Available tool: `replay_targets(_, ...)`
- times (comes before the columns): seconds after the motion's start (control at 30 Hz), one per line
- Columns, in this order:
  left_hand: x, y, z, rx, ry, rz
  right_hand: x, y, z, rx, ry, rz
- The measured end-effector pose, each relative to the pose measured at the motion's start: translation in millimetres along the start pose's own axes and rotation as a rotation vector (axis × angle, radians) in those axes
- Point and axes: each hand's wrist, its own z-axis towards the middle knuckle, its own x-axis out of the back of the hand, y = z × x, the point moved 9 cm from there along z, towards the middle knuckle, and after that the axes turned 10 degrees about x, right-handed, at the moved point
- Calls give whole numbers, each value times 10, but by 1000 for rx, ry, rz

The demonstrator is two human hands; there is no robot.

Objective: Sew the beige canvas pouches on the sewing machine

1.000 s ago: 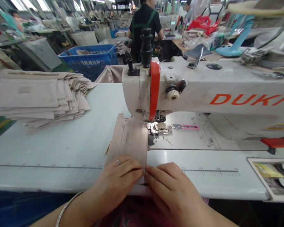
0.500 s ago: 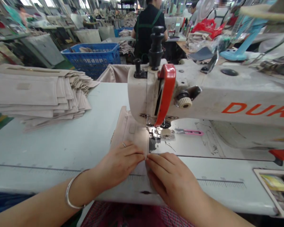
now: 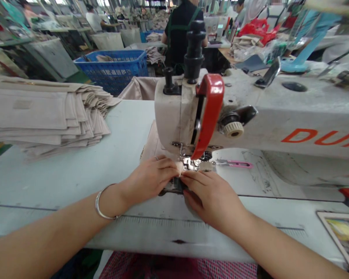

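A beige fabric panel lies on the sewing machine's bed, its right edge beside the lit presser foot. My left hand presses on the panel's near end, fingers together and pinching the edge. Close against it, my right hand grips the same near corner with closed fingertips just in front of the foot. Above both hands stands the head of the white sewing machine with its red lever guard. Most of the panel's near part is hidden under my left hand.
A pile of beige sewn panels lies on the table at left. Pink-handled thread snips rest on the machine bed to the right. Behind the table are a blue crate and a person in dark clothing.
Both hands have moved forward, toward the presser foot, and the beige panel has slid away from me with them. The view has shifted slightly.
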Motion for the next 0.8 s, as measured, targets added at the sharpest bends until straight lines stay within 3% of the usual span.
replay_targets(0.23, 18, -17, 11, 37, 51, 36, -46, 82, -35, -36, 16, 46)
replay_targets(0.4, 84, 23, 37, -9, 111, 44, -52, 64, -20, -25, 21, 48)
replay_targets(0.8, 38, -73, 23, -2, 58, -72, -63, 135, -6, -96, -7, 6)
